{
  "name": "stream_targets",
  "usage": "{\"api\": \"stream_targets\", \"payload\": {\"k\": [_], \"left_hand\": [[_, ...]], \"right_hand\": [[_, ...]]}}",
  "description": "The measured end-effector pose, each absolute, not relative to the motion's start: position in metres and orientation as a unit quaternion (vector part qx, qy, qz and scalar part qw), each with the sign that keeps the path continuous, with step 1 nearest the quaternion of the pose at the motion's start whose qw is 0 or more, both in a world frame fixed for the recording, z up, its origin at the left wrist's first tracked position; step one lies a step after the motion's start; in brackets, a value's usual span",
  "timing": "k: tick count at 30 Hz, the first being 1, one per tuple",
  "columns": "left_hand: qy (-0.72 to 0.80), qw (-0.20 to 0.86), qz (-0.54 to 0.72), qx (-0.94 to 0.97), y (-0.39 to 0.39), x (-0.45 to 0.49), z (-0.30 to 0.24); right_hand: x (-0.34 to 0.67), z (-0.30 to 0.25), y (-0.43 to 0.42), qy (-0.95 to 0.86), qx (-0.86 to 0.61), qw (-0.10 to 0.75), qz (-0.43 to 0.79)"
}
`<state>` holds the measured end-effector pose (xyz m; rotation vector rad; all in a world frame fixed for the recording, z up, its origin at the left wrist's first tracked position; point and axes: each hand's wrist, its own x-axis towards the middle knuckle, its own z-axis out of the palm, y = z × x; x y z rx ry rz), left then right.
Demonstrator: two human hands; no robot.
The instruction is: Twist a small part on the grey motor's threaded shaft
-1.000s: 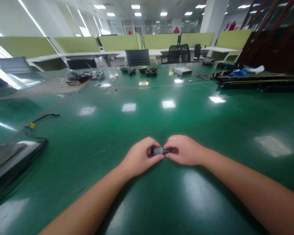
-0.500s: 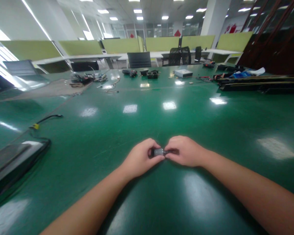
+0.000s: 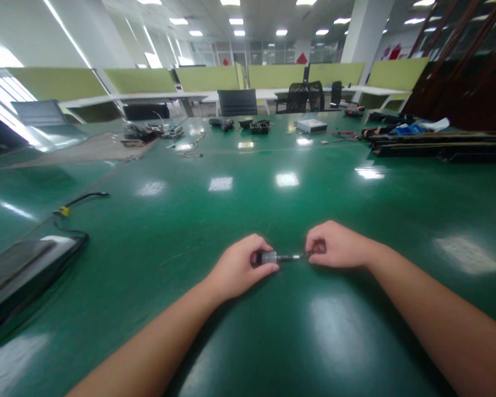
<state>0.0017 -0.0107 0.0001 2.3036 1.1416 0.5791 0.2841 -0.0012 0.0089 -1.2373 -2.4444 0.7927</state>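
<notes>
My left hand point(image 3: 242, 266) is closed around the handle of a short screwdriver point(image 3: 269, 257) with a greyish, see-through body. Its thin shaft point(image 3: 288, 257) points right, roughly level, low over the green table. Just past the bright tip, my right hand point(image 3: 328, 245) has thumb and forefinger pinched together. Something small and dark point(image 3: 308, 255) shows at those fingertips, too small to name. Whether it touches the tip I cannot tell. The fingers of my left hand hide the back end of the handle.
A flat dark device point(image 3: 28, 270) with a cable lies at the left on the green table point(image 3: 240, 209). Toward the far edge are loose electronic parts point(image 3: 149, 132), black boxes point(image 3: 254, 126), a silver drive point(image 3: 311, 125) and long black strips point(image 3: 434, 144) at right.
My right hand has drawn away to the right and slightly up from the screwdriver, baring its shaft. My left hand keeps its hold in nearly the same place.
</notes>
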Motion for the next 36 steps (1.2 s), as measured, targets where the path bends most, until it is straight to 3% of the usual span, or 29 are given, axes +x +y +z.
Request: {"api": "stream_targets", "payload": {"k": [16,36], "left_hand": [[0.435,0.237,0.204,0.844,-0.012,0.005,0.0],[0.402,0.225,0.217,0.861,-0.013,0.004,0.002]], "right_hand": [[0.237,-0.007,-0.009,-0.868,-0.376,0.244,0.212],[0.234,-0.006,-0.014,-0.864,-0.38,0.25,0.217]]}}
